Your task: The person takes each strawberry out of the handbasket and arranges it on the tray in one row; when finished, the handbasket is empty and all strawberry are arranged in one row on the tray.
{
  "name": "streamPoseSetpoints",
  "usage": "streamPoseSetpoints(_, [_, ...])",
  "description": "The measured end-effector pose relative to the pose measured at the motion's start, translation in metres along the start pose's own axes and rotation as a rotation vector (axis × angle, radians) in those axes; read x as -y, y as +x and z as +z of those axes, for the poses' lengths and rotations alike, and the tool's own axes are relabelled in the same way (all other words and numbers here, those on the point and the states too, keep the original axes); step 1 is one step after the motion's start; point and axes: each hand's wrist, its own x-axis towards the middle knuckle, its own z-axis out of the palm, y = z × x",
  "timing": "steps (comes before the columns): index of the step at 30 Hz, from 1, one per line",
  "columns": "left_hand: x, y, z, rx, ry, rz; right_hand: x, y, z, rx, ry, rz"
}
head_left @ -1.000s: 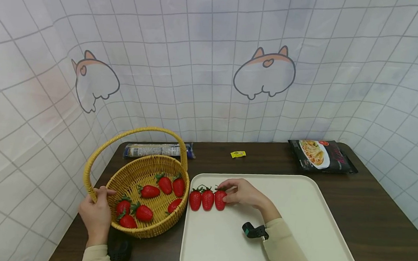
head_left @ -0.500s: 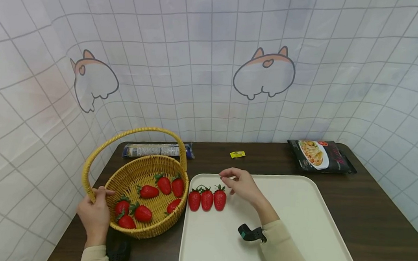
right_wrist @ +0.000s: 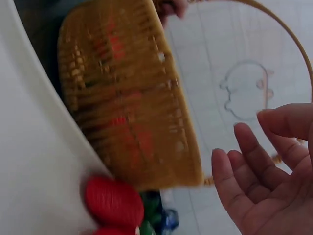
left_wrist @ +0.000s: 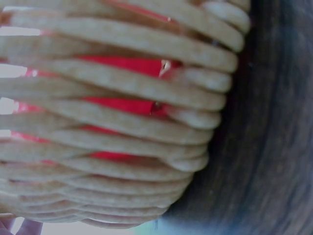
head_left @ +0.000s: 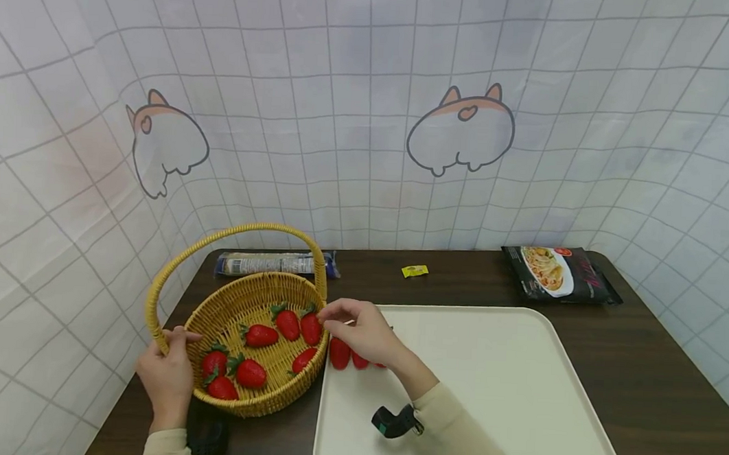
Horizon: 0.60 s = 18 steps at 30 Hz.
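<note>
My left hand point(head_left: 167, 379) grips the yellow wicker basket point(head_left: 268, 404) at the left foot of its arched handle point(head_left: 180, 259). Several red strawberries point(head_left: 260, 336) with green leaves lie inside. Over the basket's right rim hovers my right hand point(head_left: 365, 330), its fingers loosely bent and nothing between them in the right wrist view. Beneath it, partly covered, three strawberries point(head_left: 339, 355) sit in a row at the left edge of a white tray point(head_left: 486, 378). The left wrist view is filled by the woven basket wall point(left_wrist: 142, 139), with red showing through the gaps; the left hand's grip is hidden there.
Behind the basket lies a long blue-ended packet point(head_left: 270, 262). A small yellow wrapped piece point(head_left: 414, 271) rests at the back of the dark table point(head_left: 659, 380), and a black noodle packet point(head_left: 563, 273) at the back right. A patterned curtain point(head_left: 370, 118) hangs behind.
My right hand has let go of the rightmost strawberry on the tray, lifted, and moved left to the basket's rim. My left hand stays on the handle.
</note>
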Motion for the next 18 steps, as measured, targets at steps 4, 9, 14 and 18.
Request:
streamPoseSetpoints(4, [0.000, 0.000, 0.001, -0.003, 0.005, 0.007, 0.012, 0.010, 0.021, 0.070, 0.010, -0.074])
streamPoseSetpoints(9, [0.001, -0.001, 0.000, -0.005, 0.002, 0.010, 0.013, 0.026, 0.047, 0.166, 0.017, -0.106])
streamPoseSetpoints(14, [0.000, -0.003, -0.001, -0.003, -0.001, 0.006, 0.007, 0.040, 0.066, 0.238, -0.007, -0.072])
streamPoseSetpoints(18, [-0.001, -0.001, 0.000, -0.003, -0.006, 0.014, 0.010, 0.046, 0.077, 0.265, -0.115, -0.079])
